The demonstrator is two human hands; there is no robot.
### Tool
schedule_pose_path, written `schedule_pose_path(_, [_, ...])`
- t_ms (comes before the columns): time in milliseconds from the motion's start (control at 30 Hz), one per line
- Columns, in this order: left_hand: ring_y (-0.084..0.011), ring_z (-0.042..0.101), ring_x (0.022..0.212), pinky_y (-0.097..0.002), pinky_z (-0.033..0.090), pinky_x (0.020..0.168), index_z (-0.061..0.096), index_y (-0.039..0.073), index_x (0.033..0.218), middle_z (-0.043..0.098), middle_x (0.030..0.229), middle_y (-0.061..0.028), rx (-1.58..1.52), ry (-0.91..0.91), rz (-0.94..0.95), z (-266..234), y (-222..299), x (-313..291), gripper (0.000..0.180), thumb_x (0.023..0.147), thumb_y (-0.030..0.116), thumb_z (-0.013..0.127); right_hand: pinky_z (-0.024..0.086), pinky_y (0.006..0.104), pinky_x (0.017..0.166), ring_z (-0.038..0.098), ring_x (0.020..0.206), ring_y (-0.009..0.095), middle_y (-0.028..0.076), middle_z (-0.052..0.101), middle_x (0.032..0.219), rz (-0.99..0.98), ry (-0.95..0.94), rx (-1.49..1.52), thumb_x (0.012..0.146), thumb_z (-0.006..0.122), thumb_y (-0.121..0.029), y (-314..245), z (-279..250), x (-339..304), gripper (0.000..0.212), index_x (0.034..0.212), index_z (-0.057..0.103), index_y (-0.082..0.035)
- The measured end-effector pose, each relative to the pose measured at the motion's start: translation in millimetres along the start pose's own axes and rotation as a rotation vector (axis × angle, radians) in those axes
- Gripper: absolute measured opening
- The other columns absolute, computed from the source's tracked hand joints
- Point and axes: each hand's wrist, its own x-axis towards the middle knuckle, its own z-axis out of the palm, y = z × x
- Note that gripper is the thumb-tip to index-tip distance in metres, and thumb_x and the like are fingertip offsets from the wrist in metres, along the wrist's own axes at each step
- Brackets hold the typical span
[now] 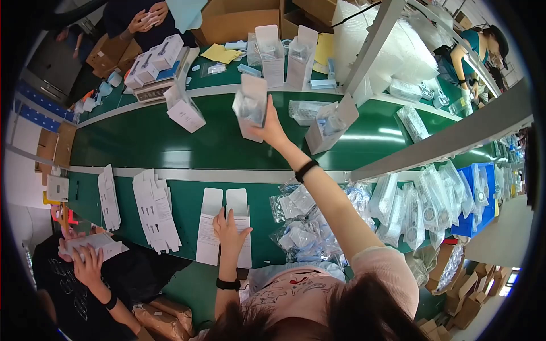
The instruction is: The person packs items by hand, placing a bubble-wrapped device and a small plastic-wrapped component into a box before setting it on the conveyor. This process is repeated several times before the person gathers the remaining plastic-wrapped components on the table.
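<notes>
My right hand (270, 126) is stretched out over the green conveyor belt (187, 149), its fingers wrapped round the side of an open white box (252, 133). A clear plastic bag shows in that box's mouth, and its lid flap stands up. Close to my body, my left hand (230, 234) rests with fingers spread across two white cartons (206, 241) lying side by side, flaps raised. To the right of that hand is a heap of small clear bags (307, 227) with white parts. Another open white box (327, 135) stands on the belt, right of my right hand.
Flat white cartons (153, 210) lie in stacks at left. Long bagged pieces (412, 210) and a blue bin (483, 224) sit at right. A metal post (438, 139) slants over the belt. A tipped box (186, 115) is on the belt. A co-worker's hands (85, 264) hold a white carton.
</notes>
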Motion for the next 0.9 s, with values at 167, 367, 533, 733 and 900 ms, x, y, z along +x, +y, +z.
schedule_pose_path(167, [-0.0364,0.031,0.113,-0.0461,0.028,0.092,0.037,0.005,0.125,0.032,0.129,-0.0172,-0.012,0.035,0.144,6,-3,10,0.087,0.057,0.042,0.074,0.046,0.027,0.07,0.059,0.079,0.021,0.013,0.06,0.084,-0.37,0.342,0.144,0.078,0.05,-0.002,-96,-99,-69,0.013,0.083,0.061,0.002])
schedule_pose_path(367, [-0.0355,0.03,0.117,-0.0437,0.027,0.095,0.027,0.003,0.13,0.032,0.129,-0.0199,-0.38,-0.263,-0.009,12,0,22,0.089,0.06,0.032,0.074,0.046,0.0301,0.074,0.058,0.082,0.024,0.013,0.06,0.091,-0.038,0.712,-0.208,0.072,0.047,0.005,-31,-187,3,0.029,0.099,0.057,0.0])
schedule_pose_path(533, [-0.0332,0.031,0.119,-0.0417,0.025,0.098,0.02,0.002,0.133,0.031,0.129,-0.0195,-0.274,-0.29,0.037,43,-21,18,0.09,0.062,0.02,0.073,0.036,0.0366,0.092,0.047,0.11,0.025,0.014,0.053,0.112,-0.151,-0.31,-1.132,0.074,0.048,-0.007,65,-153,60,0.048,0.121,0.044,-0.013])
schedule_pose_path(733, [-0.0294,0.035,0.117,-0.0373,0.031,0.096,0.018,0.005,0.135,0.034,0.126,-0.0174,-1.075,-0.172,-0.104,-19,45,29,0.093,0.058,0.008,0.071,0.039,0.0413,0.088,0.05,0.102,0.031,0.014,0.052,0.107,-0.133,-0.583,-1.001,0.076,0.045,-0.013,88,-115,79,0.053,0.128,0.035,-0.02])
schedule_pose_path(900, [-0.0283,0.041,0.111,-0.0346,0.038,0.089,0.025,0.008,0.131,0.037,0.122,-0.0157,-0.61,0.107,0.132,-44,61,44,0.09,0.056,0.008,0.074,0.04,0.0462,0.084,0.052,0.092,0.034,0.018,0.048,0.1,0.113,0.153,-0.886,0.067,0.055,-0.009,8,-125,58,0.075,0.134,0.023,-0.019])
